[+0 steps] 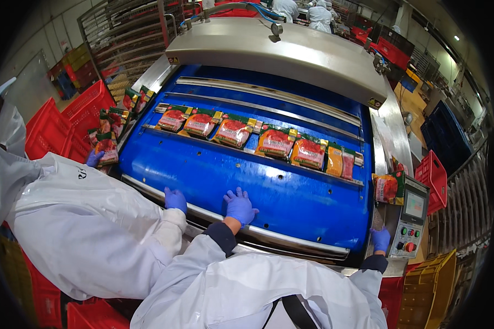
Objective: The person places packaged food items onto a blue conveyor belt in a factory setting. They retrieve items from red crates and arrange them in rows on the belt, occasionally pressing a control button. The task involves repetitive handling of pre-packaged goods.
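Observation:
My left hand [240, 207], in a blue glove, lies flat with spread fingers on the near part of the blue belt [230, 178]. My right hand [380, 240], also gloved, rests on the machine's right metal edge beside the control panel [409, 219]; its fingers look extended and hold nothing I can see. Beyond my left hand, several printed plastic food packs [233, 131] lie in a row across the belt, their ends at a metal bar. Another pack [388, 188] leans by the panel's screen, beyond my right hand.
A wide steel lid [274, 55] stands raised over the belt's far side. At left, a co-worker's gloved hand [175, 200] touches the belt's front edge, the other [95, 158] near stacked packs [107, 129]. Red crates [49, 129] and a yellow crate [429, 290] flank the machine.

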### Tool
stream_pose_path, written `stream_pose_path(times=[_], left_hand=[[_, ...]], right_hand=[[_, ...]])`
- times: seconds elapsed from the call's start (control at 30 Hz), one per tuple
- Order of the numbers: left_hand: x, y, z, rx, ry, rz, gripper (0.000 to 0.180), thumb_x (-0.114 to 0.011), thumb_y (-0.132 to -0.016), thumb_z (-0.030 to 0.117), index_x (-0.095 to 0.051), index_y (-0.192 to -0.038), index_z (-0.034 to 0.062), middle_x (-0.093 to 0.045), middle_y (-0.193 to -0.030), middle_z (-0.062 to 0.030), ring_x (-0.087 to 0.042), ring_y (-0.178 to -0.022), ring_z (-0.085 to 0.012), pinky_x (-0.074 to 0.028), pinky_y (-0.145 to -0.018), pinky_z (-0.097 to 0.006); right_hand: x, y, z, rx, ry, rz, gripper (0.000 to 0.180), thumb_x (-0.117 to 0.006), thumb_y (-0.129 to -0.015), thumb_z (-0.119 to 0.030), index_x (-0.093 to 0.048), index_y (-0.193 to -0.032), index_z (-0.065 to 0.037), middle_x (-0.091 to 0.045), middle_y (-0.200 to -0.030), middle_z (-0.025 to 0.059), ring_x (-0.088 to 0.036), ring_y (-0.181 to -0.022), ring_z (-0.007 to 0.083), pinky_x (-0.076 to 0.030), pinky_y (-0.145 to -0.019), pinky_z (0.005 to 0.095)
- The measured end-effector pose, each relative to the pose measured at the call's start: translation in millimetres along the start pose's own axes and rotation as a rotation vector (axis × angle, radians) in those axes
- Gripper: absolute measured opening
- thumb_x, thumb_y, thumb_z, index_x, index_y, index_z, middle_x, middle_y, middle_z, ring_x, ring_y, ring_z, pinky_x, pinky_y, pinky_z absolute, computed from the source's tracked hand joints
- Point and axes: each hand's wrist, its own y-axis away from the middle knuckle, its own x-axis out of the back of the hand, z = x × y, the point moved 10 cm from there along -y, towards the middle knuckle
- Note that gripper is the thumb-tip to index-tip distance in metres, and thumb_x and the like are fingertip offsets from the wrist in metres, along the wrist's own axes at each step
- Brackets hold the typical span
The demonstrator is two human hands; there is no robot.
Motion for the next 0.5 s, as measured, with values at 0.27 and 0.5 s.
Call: stream_pose_path(times=[0.27, 0.5], left_hand=[[23, 2, 6, -0.142, 0.103, 0.141, 0.077, -0.053, -0.079, 0.055, -0.031, -0.138, 0.0096, -0.018, -0.147, -0.0116, -0.013, -0.132, -0.0442, -0.012, -0.103, -0.061], [24, -5, 9, -0.145, 0.110, 0.286, 0.078, -0.055, -0.078, 0.054, -0.029, -0.139, 0.0126, -0.016, -0.147, -0.0137, -0.009, -0.131, -0.0479, -0.012, -0.103, -0.062]], right_hand=[[-26, -9, 12, 0.064, 0.250, 0.021, 0.030, -0.069, -0.066, -0.018, -0.064, -0.086, 0.003, -0.061, -0.092, 0.0255, -0.060, -0.088, 0.0380, -0.050, -0.077, 0.0403], [-22, -31, 9, 0.048, 0.323, 0.059, 0.022, -0.072, -0.061, -0.016, -0.067, -0.075, 0.000, -0.063, -0.081, 0.0235, -0.062, -0.079, 0.0368, -0.051, -0.071, 0.0399]])
